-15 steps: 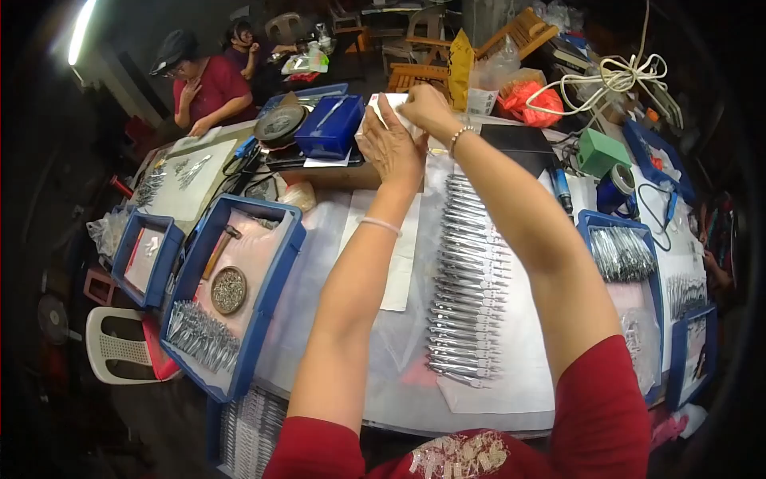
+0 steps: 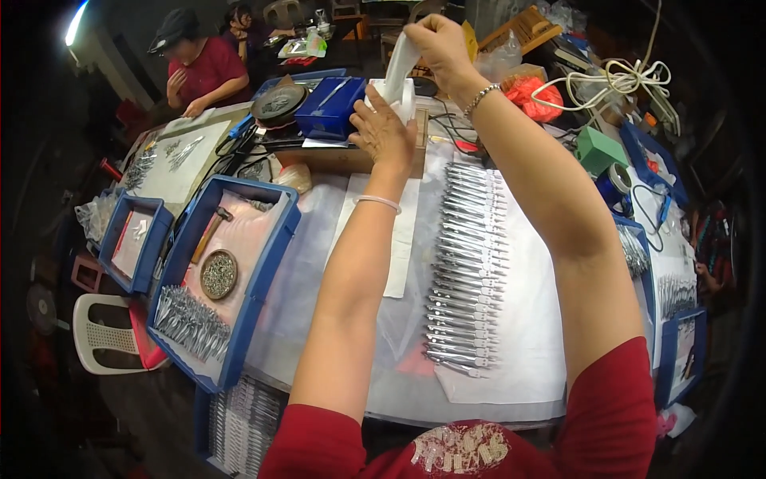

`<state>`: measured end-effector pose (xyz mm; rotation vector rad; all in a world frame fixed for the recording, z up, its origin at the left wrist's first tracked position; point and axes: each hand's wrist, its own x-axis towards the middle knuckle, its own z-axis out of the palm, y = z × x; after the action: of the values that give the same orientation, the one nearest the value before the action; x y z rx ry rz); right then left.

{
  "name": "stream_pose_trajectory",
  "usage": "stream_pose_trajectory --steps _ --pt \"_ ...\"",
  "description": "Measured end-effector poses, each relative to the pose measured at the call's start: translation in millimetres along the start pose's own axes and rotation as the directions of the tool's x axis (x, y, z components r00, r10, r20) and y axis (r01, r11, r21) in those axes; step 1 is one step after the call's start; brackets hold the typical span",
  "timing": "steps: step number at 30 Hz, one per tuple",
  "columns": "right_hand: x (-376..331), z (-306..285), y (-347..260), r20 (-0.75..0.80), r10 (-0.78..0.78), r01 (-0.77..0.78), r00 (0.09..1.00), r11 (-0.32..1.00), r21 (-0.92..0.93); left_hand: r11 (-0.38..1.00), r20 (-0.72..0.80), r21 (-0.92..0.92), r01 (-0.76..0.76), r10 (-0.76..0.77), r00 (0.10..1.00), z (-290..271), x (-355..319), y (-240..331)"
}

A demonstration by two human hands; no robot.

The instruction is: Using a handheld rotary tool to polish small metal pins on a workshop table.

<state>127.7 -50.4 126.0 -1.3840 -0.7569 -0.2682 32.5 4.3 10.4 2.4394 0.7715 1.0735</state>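
Observation:
At the far edge of the table my left hand [image 2: 384,132] holds the near left side of a white tissue box [image 2: 407,102], with its fingers bent against it. My right hand [image 2: 447,52] is raised above the box and pinches the upper end of a white tissue [image 2: 400,65]. The tissue stretches from those fingers down to the top of the box. Nearer to me, a long row of slim silvery metal pieces [image 2: 467,271] lies on white paper [image 2: 527,319], between my forearms.
A blue box [image 2: 327,120] and a dark round dish [image 2: 279,104] stand left of the tissue box. A blue tray [image 2: 271,279] holds a hammer [image 2: 211,233], a bowl [image 2: 219,274] and metal pieces. Coiled white cable [image 2: 618,80] hangs at right. Another person [image 2: 211,84] sits far left.
My right hand has risen from the box, drawing the tissue upward. My left hand has shifted slightly toward me and stays at the box. The view has shifted slightly.

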Motion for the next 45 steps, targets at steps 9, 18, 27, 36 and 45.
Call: stream_pose_trajectory --steps 9,18,27,36,45 --pt "-58 -115 -152 0.332 0.065 -0.124 0.941 0.980 0.158 0.996 0.000 -0.091 -0.010 0.010 1.000 -62 -25 15" --pt "-257 -189 -250 0.592 0.190 -0.476 0.783 0.797 0.372 0.060 0.403 -0.870 0.489 0.657 0.637 -189 -143 33" --pt "-369 -241 -229 0.357 0.553 -0.652 0.753 0.552 0.521 0.029 0.598 -0.477 0.878 0.744 0.300 -216 -308 60" --pt "-444 -272 -213 0.259 0.654 -0.684 0.711 0.558 0.469 0.142 0.581 -0.758 0.637 0.591 0.560 -245 -352 65" --pt "-483 -252 -256 0.476 0.277 -0.095 0.834 0.924 -0.371 0.367 0.662 -0.734 0.572 0.575 0.481 -264 -368 57"
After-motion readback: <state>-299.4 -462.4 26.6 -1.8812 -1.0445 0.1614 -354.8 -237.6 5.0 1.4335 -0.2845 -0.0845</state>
